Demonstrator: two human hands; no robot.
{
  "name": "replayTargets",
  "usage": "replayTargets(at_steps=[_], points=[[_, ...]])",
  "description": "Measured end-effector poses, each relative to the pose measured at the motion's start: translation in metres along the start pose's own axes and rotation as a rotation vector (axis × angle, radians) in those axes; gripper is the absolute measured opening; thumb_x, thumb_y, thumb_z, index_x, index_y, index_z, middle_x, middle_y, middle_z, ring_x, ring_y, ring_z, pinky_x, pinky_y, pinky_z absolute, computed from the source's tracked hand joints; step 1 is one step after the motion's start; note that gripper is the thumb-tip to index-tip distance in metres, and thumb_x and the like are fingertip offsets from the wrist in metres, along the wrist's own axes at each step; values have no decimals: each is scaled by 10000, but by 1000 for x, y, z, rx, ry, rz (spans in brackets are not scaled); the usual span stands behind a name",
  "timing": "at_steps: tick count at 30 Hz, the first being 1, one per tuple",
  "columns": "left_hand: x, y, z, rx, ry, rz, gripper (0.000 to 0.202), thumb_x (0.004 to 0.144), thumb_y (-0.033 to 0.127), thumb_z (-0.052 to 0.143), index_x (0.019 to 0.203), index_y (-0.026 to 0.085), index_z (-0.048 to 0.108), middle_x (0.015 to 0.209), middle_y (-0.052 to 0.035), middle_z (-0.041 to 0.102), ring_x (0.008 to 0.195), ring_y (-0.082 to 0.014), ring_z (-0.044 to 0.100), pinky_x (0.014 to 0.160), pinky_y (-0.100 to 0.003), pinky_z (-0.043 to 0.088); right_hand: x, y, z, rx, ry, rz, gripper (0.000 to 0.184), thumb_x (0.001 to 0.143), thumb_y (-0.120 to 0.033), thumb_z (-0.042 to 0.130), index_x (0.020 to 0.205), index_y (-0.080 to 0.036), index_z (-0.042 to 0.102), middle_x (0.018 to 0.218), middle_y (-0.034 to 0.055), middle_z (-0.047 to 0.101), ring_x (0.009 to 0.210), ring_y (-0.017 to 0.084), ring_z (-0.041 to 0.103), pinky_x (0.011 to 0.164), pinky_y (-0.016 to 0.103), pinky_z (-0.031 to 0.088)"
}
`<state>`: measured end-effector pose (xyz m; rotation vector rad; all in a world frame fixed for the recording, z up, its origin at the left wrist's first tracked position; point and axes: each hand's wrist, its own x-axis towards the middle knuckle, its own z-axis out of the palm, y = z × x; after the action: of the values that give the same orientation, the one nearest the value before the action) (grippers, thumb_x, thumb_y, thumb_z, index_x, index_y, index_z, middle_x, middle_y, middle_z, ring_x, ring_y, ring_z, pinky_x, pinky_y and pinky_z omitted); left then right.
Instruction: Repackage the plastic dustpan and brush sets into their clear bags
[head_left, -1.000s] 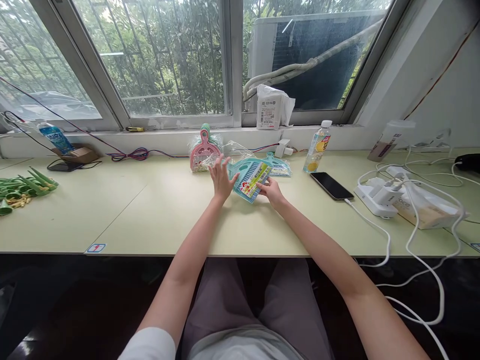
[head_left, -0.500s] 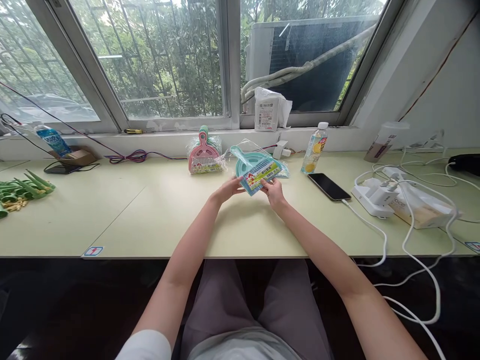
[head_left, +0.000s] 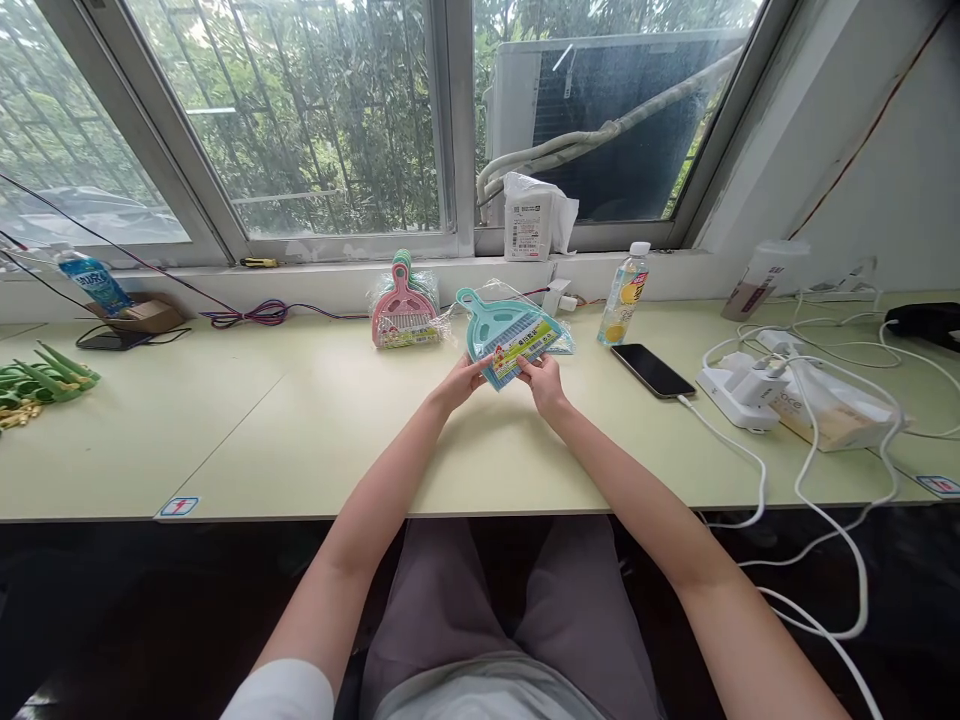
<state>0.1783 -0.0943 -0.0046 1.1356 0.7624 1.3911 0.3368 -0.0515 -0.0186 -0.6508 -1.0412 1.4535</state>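
A turquoise mini dustpan and brush set [head_left: 491, 318] with a yellow-green label is held above the table between both hands, its handle pointing up and left. My left hand [head_left: 466, 380] is closed on its lower left edge. Gripping the bottom right side near the label is my right hand [head_left: 545, 382]. Behind it, partly hidden, lies clear plastic wrapping [head_left: 564, 342]. To the left stand several similar sets in clear wrap, with a pink dustpan set [head_left: 403, 310] in front.
On the right are a drink bottle [head_left: 624, 293], a phone [head_left: 654, 370], a power strip [head_left: 739, 395] and loose white cables. A tissue pack [head_left: 529, 220] sits on the window sill. Green vegetables [head_left: 49, 378] lie far left, near a blue bottle [head_left: 96, 282].
The turquoise dustpan set has tilted in my hands, so its handle now points away up and left and its face shows more. Both hands keep hold of it; the view shifted slightly.
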Motion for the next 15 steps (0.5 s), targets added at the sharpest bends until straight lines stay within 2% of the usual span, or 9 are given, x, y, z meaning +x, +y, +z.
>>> replayTargets(at_steps=[2, 3, 5, 7, 8, 9, 10, 12, 15], points=[[1, -5, 8, 19, -26, -19, 642, 831, 351, 654, 1410, 250, 396, 1325, -93, 579, 1210, -241, 559, 1067, -436, 401, 1, -1, -2, -8, 13, -24, 345, 679, -250, 763, 935, -207, 535, 1011, 52, 704, 997, 221, 677, 903, 421, 576], [2, -7, 11, 41, 19, -12, 665, 846, 398, 628, 1434, 260, 351, 1363, -101, 545, 1247, -250, 529, 1071, -448, 392, 1, -1, -3, -13, 22, -31, 352, 680, -258, 761, 944, -210, 533, 1025, 54, 699, 1008, 221, 672, 904, 420, 575], [4, -7, 14, 147, 257, 38, 737, 859, 490, 580, 1477, 281, 236, 1461, -115, 432, 1349, -267, 418, 1090, -474, 355, 2, 0, -4, -23, 47, -33, 359, 682, -262, 757, 955, -215, 528, 1035, 55, 694, 1014, 222, 669, 899, 425, 576], [4, -3, 11, 362, 595, 172, 793, 849, 543, 566, 1486, 279, 174, 1532, -124, 301, 1431, -270, 268, 1123, -477, 293, 3, 1, -5, -37, 62, -23, 357, 684, -253, 752, 957, -216, 526, 1011, 55, 695, 1000, 222, 672, 890, 434, 578], [3, 1, 9, 506, 725, 270, 776, 848, 549, 563, 1474, 270, 199, 1540, -126, 273, 1446, -265, 223, 1135, -465, 269, 4, 2, -5, -48, 61, -15, 354, 685, -248, 751, 957, -216, 527, 993, 54, 697, 988, 221, 675, 888, 437, 578], [2, 5, 7, 663, 800, 373, 716, 854, 546, 555, 1443, 261, 264, 1525, -129, 291, 1441, -261, 224, 1137, -452, 259, 4, 3, -5, -63, 53, -9, 353, 684, -242, 751, 956, -214, 529, 975, 53, 700, 975, 220, 677, 888, 442, 577], [0, 8, 4, 817, 821, 466, 622, 866, 537, 542, 1387, 254, 352, 1480, -129, 355, 1413, -258, 275, 1125, -440, 271, 5, 4, -5, -83, 42, -5, 354, 681, -239, 754, 957, -213, 532, 960, 52, 702, 961, 219, 680, 887, 446, 576], [-3, 14, 2, 1051, 743, 556, 438, 890, 503, 520, 1239, 241, 482, 1285, -115, 531, 1250, -244, 465, 1047, -414, 355, 5, 6, -3, -146, 9, -3, 371, 667, -241, 766, 960, -211, 541, 925, 45, 706, 916, 216, 686, 873, 460, 578], [-5, 14, 3, 1207, 559, 487, 367, 868, 421, 582, 1167, 229, 492, 971, -55, 617, 907, -204, 592, 834, -344, 455, 3, 9, 2, -251, -81, 11, 419, 625, -265, 793, 970, -213, 561, 842, 19, 709, 806, 204, 692, 808, 466, 596]])
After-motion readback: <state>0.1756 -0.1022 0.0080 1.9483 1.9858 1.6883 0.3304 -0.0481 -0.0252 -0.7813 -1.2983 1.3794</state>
